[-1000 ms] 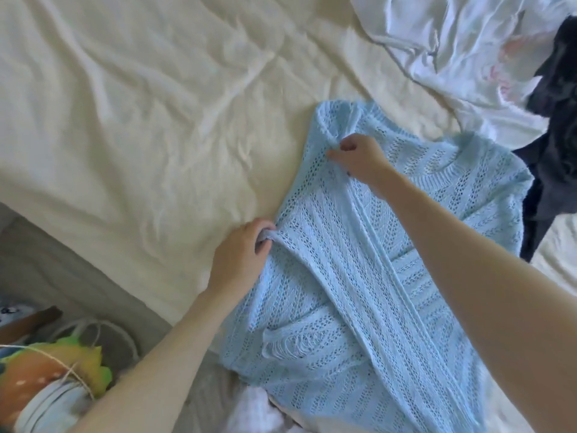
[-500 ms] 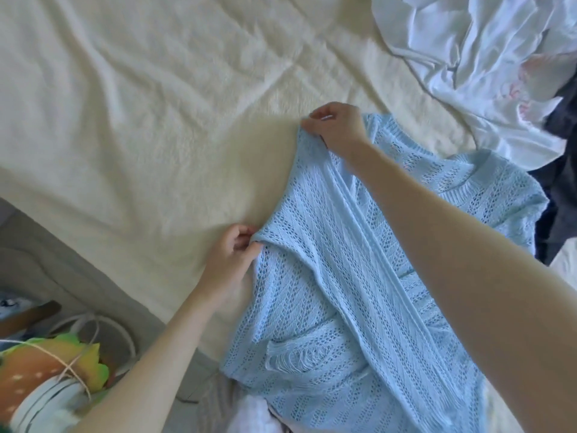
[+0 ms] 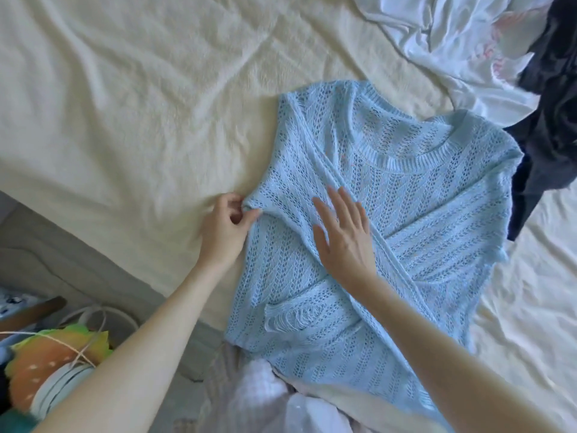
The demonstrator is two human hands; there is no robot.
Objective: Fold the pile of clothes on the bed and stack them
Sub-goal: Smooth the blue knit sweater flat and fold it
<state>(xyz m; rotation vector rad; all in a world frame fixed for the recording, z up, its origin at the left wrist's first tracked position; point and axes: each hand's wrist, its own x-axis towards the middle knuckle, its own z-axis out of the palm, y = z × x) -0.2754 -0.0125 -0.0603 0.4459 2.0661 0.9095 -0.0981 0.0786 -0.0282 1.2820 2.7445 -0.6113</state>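
Pale blue knit sweater point(image 3: 406, 214) lies spread on the cream bed point(image 3: 125, 104), just beside the white garment point(image 3: 452, 51). Left hand point(image 3: 223, 232) pinches the sweater's left edge; right hand point(image 3: 346, 235) rests on it with straight, spread fingers.

lt-blue openwork knit top point(image 3: 421, 214), cream bedsheet point(image 3: 140, 104)

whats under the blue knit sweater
Mostly the cream bed sheet, which shows around the blue knit sweater and faintly through its holes. Its near hem overlaps some pale fabric. Anything else beneath is covered.
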